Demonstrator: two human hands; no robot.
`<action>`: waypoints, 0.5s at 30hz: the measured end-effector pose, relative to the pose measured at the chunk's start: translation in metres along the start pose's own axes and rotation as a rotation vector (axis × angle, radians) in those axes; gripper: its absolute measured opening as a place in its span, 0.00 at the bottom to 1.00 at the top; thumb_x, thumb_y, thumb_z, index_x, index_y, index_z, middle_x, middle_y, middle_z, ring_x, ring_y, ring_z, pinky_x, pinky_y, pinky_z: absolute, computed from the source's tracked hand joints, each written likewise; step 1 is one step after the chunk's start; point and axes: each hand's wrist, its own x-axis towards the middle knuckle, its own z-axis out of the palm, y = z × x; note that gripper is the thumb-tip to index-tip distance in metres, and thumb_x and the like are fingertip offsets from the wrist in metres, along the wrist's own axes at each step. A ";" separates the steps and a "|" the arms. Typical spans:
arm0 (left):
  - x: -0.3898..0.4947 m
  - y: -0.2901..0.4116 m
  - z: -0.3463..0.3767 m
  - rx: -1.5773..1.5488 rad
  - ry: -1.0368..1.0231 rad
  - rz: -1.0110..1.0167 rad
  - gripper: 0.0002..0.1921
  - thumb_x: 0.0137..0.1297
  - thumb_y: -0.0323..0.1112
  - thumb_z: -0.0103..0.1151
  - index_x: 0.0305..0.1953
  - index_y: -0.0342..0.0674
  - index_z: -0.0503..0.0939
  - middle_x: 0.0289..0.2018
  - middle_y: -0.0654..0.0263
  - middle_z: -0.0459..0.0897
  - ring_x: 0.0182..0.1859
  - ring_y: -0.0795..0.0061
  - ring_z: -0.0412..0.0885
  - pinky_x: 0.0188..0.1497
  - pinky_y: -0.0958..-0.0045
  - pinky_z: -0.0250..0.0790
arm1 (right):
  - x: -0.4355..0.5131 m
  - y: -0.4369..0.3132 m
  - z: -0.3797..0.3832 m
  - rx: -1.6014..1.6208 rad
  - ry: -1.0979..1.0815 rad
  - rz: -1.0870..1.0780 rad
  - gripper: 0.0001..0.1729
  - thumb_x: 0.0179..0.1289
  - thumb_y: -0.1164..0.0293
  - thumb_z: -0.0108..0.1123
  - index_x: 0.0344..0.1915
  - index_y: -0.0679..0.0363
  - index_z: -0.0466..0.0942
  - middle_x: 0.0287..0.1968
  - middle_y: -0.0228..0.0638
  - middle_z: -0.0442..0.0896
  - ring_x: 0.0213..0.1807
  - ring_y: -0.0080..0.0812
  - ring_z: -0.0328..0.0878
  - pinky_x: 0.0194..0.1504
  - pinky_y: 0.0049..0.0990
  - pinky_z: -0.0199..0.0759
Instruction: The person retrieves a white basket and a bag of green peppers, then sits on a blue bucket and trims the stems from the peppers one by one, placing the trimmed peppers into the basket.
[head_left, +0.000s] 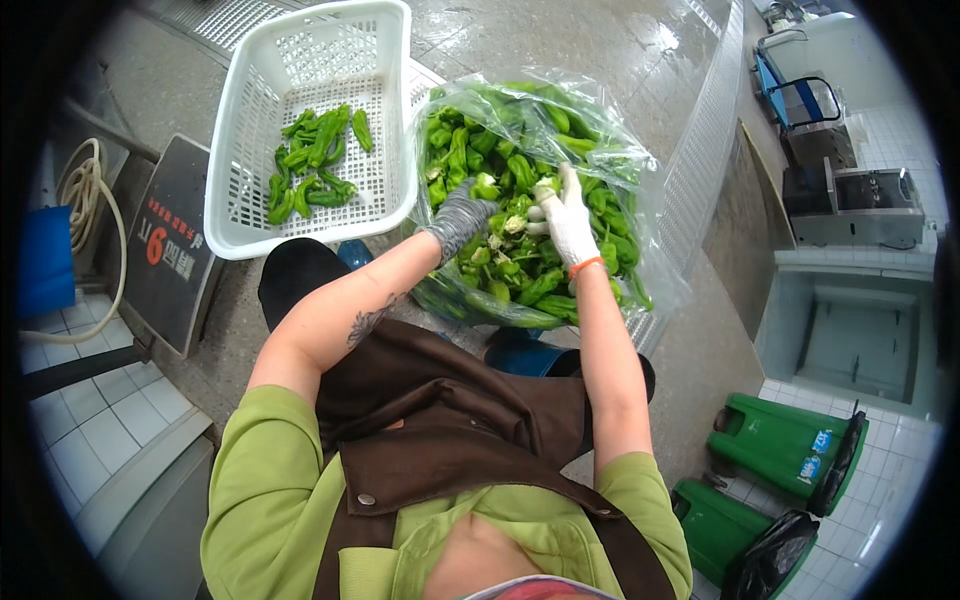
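A large clear plastic bag (652, 217) full of green peppers (540, 289) lies before me on the floor, its mouth spread wide. My left hand (459, 217), in a grey knit glove, is over the left part of the pile and grips a green pepper (484, 189) whose pale end faces up. In a white glove, my right hand (564, 221) pinches a pale green pepper piece (548, 184) at the fingertips. Pale seed cores (514, 224) lie among the peppers between both hands. Left of the bag, a white perforated plastic basket (311, 244) holds several green peppers (326, 139).
A dark board with writing (169, 244) leans at the left near a coiled hose (84, 187). Metal drain grating (701, 142) crosses the wet floor (517, 30). Two green bins (780, 446) and a blue-handled trolley (799, 101) stand at the right.
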 end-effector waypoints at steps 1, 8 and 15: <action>0.003 0.001 -0.003 -0.048 0.048 -0.009 0.40 0.58 0.37 0.69 0.70 0.38 0.59 0.36 0.58 0.82 0.29 0.72 0.79 0.31 0.71 0.73 | 0.004 -0.002 -0.008 -0.320 0.077 -0.096 0.42 0.61 0.61 0.62 0.72 0.55 0.55 0.49 0.45 0.80 0.37 0.34 0.79 0.37 0.30 0.77; -0.011 0.005 -0.001 0.411 0.143 0.366 0.35 0.58 0.45 0.66 0.63 0.33 0.69 0.52 0.46 0.80 0.55 0.50 0.78 0.61 0.63 0.67 | 0.007 0.030 -0.052 -1.237 0.127 -0.243 0.26 0.59 0.56 0.62 0.54 0.57 0.77 0.48 0.46 0.82 0.50 0.50 0.78 0.53 0.42 0.71; -0.043 0.023 0.006 0.777 -0.115 1.027 0.33 0.60 0.46 0.61 0.67 0.52 0.67 0.65 0.56 0.68 0.67 0.55 0.66 0.69 0.51 0.54 | -0.053 0.004 -0.053 -0.983 0.282 -0.494 0.22 0.63 0.67 0.57 0.55 0.64 0.74 0.48 0.51 0.81 0.48 0.52 0.79 0.50 0.40 0.73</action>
